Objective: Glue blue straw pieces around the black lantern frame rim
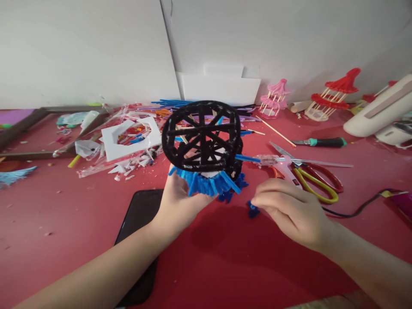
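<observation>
My left hand point(180, 199) holds up a round black pipe-cleaner cage point(202, 136) with spokes across its face and a fringe of blue pipe-cleaner loops point(207, 183) along its lower rim; the fingers are wrapped under it. My right hand point(291, 210) is lower and to the right, above the red table, fingers pinched on a small blue pipe-cleaner piece point(252, 210). A few loose blue pieces point(227, 196) lie just under the cage.
A black phone point(140, 214) lies under my left forearm. A glue gun point(280, 163), red and yellow scissors point(317, 178), a teal-handled knife point(322, 142) and a black cord point(357, 208) lie to the right. Scraps and cut white card point(128, 137) lie at left, small pagoda models point(331, 96) at the back.
</observation>
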Tool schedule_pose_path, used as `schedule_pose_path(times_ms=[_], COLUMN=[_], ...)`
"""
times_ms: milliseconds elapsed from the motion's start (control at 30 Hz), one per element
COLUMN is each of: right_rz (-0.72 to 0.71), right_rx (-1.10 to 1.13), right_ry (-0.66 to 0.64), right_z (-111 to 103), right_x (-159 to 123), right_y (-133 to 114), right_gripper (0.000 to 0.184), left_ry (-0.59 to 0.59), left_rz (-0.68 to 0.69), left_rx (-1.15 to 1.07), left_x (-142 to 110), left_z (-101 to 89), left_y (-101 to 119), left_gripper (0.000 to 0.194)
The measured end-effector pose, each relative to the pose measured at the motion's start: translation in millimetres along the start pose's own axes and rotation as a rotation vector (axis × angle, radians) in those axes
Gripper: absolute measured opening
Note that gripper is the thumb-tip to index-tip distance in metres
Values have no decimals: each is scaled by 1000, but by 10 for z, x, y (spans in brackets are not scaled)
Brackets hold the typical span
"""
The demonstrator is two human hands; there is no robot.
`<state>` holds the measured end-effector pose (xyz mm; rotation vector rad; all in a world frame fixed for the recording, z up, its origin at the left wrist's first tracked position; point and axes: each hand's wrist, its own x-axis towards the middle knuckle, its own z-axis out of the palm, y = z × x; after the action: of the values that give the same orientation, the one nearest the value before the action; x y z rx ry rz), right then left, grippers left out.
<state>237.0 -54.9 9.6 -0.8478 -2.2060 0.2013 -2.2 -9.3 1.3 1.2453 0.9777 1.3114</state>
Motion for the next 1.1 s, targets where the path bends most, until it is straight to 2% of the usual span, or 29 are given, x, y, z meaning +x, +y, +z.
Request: schedule_pose_path(times_ms=[100, 233, 400, 633, 800, 1100], right_rz=[-22, 68, 196, 132, 44, 26], right_rx=[-50, -130, -155, -234, -328, -367], right_ry=[156, 218, 317, 295, 299, 316], right_z=[-42, -54, -16, -26, -27, -36], right_x=[5, 31, 100, 137, 149, 190], right_y=[-125, -273, -327, -385, -368, -362], right_gripper=[29, 31, 23, 23, 26, 26], left_ry=[-49, -63, -82, -99, -152, -157], left_rz=[-16, -60, -32, 14, -44, -88], left_rx=[73, 133, 67, 70, 20, -19], left_x=[-19, -41, -57, -69, -65, -61], left_z=[47, 85, 90, 92, 88, 102], left_y=[85, 163, 138, 79, 103, 107], left_gripper=[56, 67, 69, 67, 74, 76])
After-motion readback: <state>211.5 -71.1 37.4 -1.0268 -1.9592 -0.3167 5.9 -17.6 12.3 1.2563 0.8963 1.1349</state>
